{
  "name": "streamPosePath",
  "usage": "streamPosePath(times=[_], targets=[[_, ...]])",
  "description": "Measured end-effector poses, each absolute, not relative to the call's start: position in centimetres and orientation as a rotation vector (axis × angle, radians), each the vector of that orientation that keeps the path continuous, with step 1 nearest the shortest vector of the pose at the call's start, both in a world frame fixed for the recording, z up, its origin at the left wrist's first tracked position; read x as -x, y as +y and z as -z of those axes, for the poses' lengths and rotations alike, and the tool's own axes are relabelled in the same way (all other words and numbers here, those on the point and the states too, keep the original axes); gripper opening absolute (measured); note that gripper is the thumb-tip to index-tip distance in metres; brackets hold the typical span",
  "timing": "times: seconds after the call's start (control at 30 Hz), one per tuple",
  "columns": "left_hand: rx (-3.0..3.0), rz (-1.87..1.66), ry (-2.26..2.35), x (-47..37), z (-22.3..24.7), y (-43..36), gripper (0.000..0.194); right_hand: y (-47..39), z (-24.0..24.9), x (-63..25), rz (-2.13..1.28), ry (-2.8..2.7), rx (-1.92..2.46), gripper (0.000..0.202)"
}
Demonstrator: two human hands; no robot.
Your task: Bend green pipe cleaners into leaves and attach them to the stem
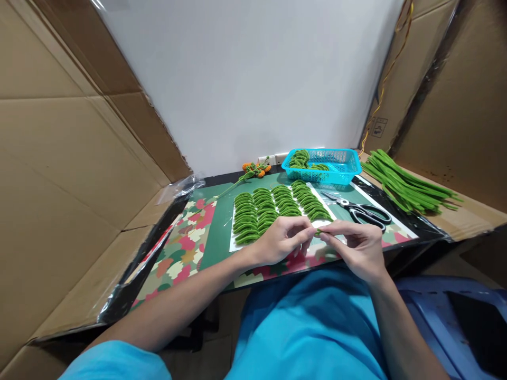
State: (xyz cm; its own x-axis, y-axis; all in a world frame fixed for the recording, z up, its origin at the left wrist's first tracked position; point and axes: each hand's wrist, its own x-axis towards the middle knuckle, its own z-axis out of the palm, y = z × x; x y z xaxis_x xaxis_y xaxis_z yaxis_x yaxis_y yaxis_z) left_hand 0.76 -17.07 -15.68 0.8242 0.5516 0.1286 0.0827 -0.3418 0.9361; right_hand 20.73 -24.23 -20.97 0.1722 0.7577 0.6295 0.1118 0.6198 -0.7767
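My left hand (285, 240) and my right hand (354, 245) meet at the table's front edge, fingertips pinched on a small green fuzzy piece (318, 232) between them. Most of that piece is hidden by the fingers. Just beyond my hands, curved green fuzzy pieces (267, 215) lie in several columns on a white sheet (233, 244). Black-handled scissors (358, 210) rest to the right of the sheet, blades pointing to the back left. A round white thing (321, 224) shows partly behind my fingertips.
A blue basket (343, 174) with more curved green pieces stands at the back. Long green fuzzy stems (407, 182) lie at the right. An orange flower sprig (257, 169) is at the back left. Cardboard walls (59, 158) flank the table; a blue stool (431, 311) is at the lower right.
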Motion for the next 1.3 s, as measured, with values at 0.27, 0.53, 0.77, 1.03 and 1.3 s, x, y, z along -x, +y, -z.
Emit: streamPosePath(times=[0.27, 0.53, 0.77, 1.03, 1.3], targets=[[-1.825, -0.569, 0.48, -0.8, 15.6, -17.3, 0.035, -24.2, 20.9, -20.6, -0.464, -1.37, 0.859, 0.016], [-1.571, -0.525, 0.435, -1.1, 15.6, -17.0, 0.034, -24.0, 21.3, -20.2, -0.34, -1.432, 0.804, 0.029], [-1.568, -0.483, 0.437, -1.2, 15.6, -17.1, 0.036, -24.1, 21.3, -19.8, -0.167, -1.42, 0.801, 0.028], [-1.568, -0.52, 0.455, -1.0, 15.7, -17.4, 0.038, -24.5, 21.0, -19.4, -0.141, -1.424, 0.88, 0.014], [-2.043, -0.825, 0.66, -0.8, 16.4, -17.8, 0.025, -24.5, 21.3, -18.0, 0.17, -1.485, 0.98, 0.01]])
